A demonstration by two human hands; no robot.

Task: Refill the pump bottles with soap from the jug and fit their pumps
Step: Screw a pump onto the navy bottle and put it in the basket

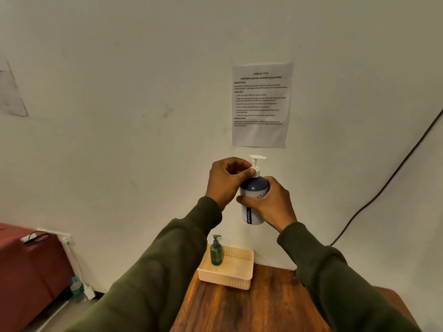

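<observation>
Bottle, pump-type, blue and white (254, 192), lettered "JOYO" down a dark strip on its side: held upright in the air in front of the wall, above the far end of the table. Right hand (271, 203) wrapped round its body, thumb across the front. Left hand (226, 180) curled at the neck, thumb and fingertips pinching the collar of the white pump (256, 164), which sits in the bottle mouth with its spout pointing right. Both arms in olive-green sleeves. Bottle, green, small (216, 252), dark pump fitted: standing upright in the left part of a cream perforated basket (227, 280). Basket rests on a wooden table (251, 310), near its far edge by the wall. Printed sheet (261, 105) stuck to the wall, above the held bottle. Black cable (388, 180) runs diagonally down the wall at right. Red-brown furniture (28, 271) at lower left, plastic water bottle (76, 287) on the floor beside it.
</observation>
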